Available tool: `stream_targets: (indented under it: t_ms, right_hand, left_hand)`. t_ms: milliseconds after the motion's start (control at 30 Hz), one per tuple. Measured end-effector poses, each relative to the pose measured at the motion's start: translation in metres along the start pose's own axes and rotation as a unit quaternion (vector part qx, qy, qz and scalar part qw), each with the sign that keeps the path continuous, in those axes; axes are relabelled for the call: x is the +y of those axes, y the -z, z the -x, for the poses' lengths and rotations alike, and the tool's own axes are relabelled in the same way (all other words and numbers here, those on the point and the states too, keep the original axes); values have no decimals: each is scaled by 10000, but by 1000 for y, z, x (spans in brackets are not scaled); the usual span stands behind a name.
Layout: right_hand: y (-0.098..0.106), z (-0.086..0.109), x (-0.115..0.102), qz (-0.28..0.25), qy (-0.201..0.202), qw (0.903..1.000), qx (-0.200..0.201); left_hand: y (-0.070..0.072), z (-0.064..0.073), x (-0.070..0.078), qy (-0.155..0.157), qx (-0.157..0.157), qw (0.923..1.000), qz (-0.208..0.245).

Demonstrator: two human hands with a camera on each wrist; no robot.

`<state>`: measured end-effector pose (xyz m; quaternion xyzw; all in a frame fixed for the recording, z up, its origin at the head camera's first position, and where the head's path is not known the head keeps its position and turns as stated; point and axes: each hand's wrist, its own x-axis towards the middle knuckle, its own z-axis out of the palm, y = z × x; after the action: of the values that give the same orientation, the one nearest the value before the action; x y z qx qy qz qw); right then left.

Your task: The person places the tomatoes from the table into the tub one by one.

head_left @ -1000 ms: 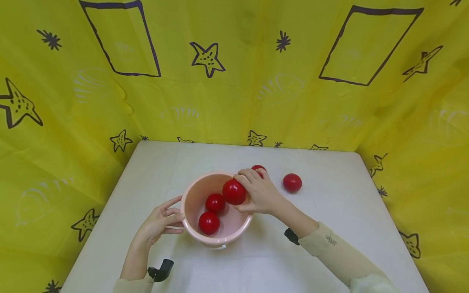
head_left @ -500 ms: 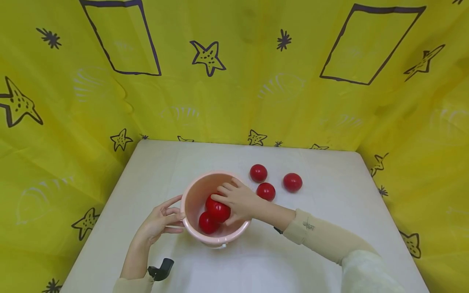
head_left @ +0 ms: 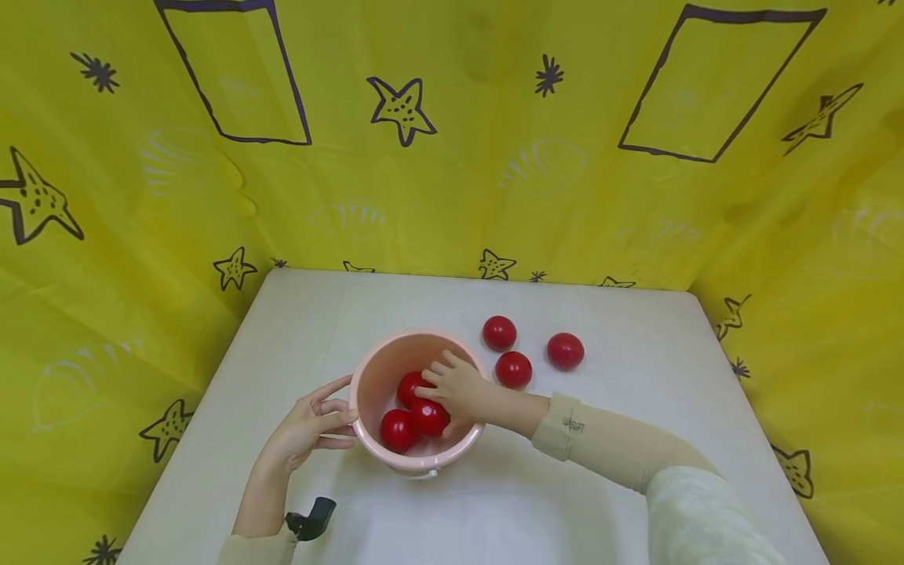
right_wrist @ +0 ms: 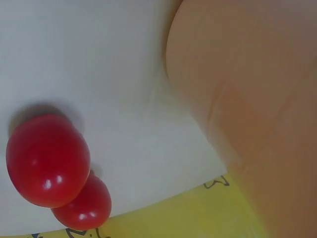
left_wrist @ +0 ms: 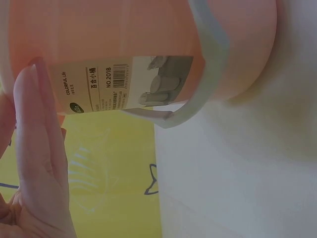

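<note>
A pink bucket [head_left: 367, 451] stands on the white table with three glossy red balls inside it. My left hand [head_left: 304, 428] holds the bucket's left rim, thumb at the edge and fingers along the outside wall; the left wrist view shows those fingers [left_wrist: 37, 129] beside a printed label [left_wrist: 119, 84]. Reaching over the right rim, my right hand [head_left: 462, 392] is inside the bucket with fingers spread. Just beyond its fingertips lies the nearest red ball [head_left: 429, 417], against a second ball [head_left: 398, 431] and a third ball [head_left: 412, 389]. The right wrist view does not show this hand.
Right of the bucket, three more red balls lie on the table [head_left: 636, 439]: one near ball [head_left: 513, 369], one behind it [head_left: 499, 333] and one further right [head_left: 566, 351]. A pale bucket handle [left_wrist: 213, 64] hangs down the outside. Yellow patterned curtains [head_left: 452, 196] enclose the table.
My right hand carried a red ball from over the right rim down into the bucket and let it go among the other two, then drew back slightly. The left hand stayed at the rim.
</note>
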<state>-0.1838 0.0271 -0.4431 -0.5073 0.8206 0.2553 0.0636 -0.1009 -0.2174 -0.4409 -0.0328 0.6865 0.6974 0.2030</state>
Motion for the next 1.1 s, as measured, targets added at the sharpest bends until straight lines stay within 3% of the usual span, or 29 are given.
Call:
stream_targets:
  t_ms: [367,767,867,967,1100]
  right_hand:
    - [1,-3,-3,417,-69,9989,-225]
    - [1,-4,-2,370,-16,9986,-378]
    - [1,-5,0,239,-51,9996,-164]
    - [1,-5,2,-136,-111,9994,305]
    - [1,0,9,-1259,-289,9850,1140]
  left_hand:
    - [0,0,0,17,40,10000,-42]
    - [0,0,-1,12,50,10000,-8]
    - [0,0,-2,17,52,10000,-4]
    - [0,0,-2,19,56,10000,9]
    - [0,0,-2,34,66,10000,25]
